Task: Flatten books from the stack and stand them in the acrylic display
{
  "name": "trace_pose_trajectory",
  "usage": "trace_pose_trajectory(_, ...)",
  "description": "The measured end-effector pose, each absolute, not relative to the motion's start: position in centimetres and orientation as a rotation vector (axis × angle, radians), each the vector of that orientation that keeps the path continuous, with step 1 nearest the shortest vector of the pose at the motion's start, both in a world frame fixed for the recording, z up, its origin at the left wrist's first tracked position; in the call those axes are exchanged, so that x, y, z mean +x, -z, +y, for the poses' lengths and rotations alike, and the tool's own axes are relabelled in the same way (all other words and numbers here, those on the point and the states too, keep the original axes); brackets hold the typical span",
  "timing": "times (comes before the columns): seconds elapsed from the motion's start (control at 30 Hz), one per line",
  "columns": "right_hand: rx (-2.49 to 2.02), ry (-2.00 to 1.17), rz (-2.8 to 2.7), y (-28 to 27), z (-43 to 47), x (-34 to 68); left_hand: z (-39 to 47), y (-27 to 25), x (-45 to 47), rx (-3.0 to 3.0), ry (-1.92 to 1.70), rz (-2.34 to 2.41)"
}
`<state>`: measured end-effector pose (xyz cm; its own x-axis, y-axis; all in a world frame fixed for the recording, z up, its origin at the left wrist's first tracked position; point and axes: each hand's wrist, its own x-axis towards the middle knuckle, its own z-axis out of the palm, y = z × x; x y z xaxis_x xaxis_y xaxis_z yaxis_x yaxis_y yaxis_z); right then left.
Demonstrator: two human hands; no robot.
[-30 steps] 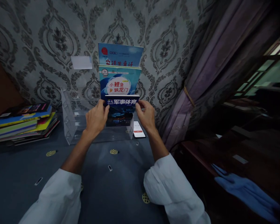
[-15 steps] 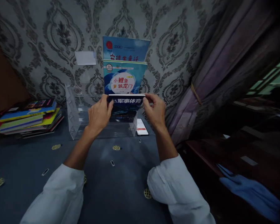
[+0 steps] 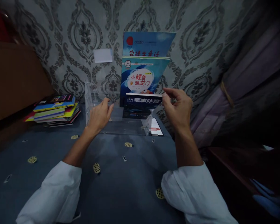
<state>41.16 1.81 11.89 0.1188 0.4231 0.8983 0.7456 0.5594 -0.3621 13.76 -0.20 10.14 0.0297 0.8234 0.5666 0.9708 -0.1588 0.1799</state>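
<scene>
A dark book (image 3: 140,107) with white lettering leans in the front of a clear acrylic rack (image 3: 116,127). Behind it, a teal book (image 3: 136,74) and a taller blue book (image 3: 149,43) stand upright in steps. My left hand (image 3: 100,115) is off the books, fingers loosely apart over the rack's left part. At the dark book's upper right corner is my right hand (image 3: 178,105); its thumb tip is at or just beside the corner, and its index finger stands above the top edge with a gap to the thumb.
A pile of books (image 3: 56,110) lies left of the rack. A phone (image 3: 156,127) with a lit screen rests by the rack's right end. A white card (image 3: 103,55) is at the wall side, and a tied curtain (image 3: 226,93) hangs at right.
My left hand has let go of the dark book and moved left of it. My right hand's fingers have loosened at the corner. The view has turned left.
</scene>
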Motion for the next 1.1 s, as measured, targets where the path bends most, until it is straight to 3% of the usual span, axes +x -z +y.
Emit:
trace_pose_trajectory(0.57,-0.809,0.521,-1.407,-14.1,-1.5,39.0,4.8,-7.4,-5.2,-1.586,0.504,-2.144)
trace_pose_trajectory(1.1,-0.811,0.449,-1.478,-14.4,-2.6,38.2,7.1,-8.7,-9.3,-1.871,0.220,-2.238)
